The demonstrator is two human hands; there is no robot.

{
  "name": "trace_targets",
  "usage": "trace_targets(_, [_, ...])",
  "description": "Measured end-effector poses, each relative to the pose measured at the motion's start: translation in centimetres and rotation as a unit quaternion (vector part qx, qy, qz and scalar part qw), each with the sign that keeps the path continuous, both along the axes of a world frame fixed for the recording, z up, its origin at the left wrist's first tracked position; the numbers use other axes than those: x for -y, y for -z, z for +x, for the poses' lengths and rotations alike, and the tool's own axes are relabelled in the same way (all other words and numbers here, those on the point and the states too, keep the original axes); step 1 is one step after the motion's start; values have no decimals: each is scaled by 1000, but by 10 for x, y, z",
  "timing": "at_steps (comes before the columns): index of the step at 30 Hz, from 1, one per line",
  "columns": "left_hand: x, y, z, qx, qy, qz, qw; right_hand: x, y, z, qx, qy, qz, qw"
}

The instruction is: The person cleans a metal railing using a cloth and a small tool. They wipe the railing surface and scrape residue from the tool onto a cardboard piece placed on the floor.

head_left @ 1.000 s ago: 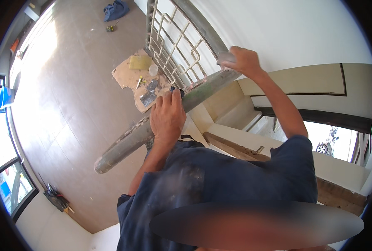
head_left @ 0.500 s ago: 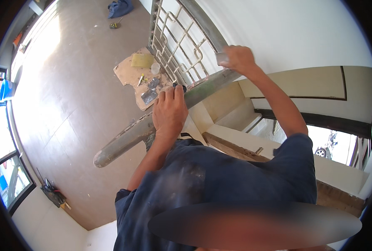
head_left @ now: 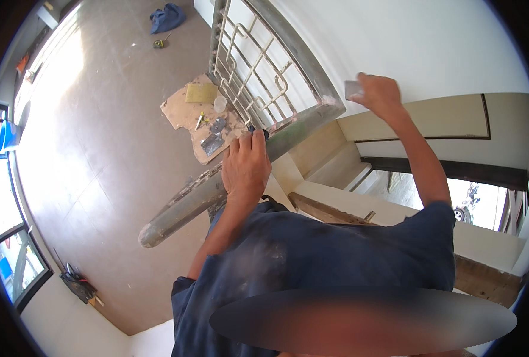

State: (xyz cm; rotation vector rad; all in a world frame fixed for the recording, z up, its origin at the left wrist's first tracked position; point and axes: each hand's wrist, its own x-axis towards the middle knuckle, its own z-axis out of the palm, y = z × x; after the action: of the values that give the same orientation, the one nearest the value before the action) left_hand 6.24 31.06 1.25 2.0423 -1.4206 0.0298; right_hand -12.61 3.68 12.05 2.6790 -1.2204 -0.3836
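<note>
While your left hand (head_left: 246, 163) curls over the handrail (head_left: 297, 132), its fingers wrapped to the far side, your right hand (head_left: 380, 95) grasps one flat grey piece (head_left: 353, 90) near the rail's far-right corner, not touching it. That piece points left; its long axis is hard to tell. The rail's long axis slants from its rounded near-left end to that corner. On the board (head_left: 181, 107) lie one yellow sheet (head_left: 201, 93) toward the far edge and two dark grey pieces (head_left: 212, 143) toward the near edge.
</note>
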Motion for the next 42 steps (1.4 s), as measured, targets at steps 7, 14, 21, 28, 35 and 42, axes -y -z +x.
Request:
trace_targets(7, [0,0,-1,1,5,-3,1000,7,51,3,95,-2,66,993])
trace_targets(14, [-1,-1,0,-12,6,23,1000,12,68,1,128,-83,-21,988])
trace_targets(21, [-2,0,0,-14,9,14,1000,7,71,-1,148,-33,0,988])
trace_targets(28, [0,0,0,11,3,11,1000,0,49,-4,156,-31,25,987])
trace_targets(35, [-1,-1,0,-7,5,24,1000,-6,52,38,28,-232,-55,971])
trace_targets(42, [-2,-1,0,-25,9,30,999,-6,46,49,-56,-121,-48,990])
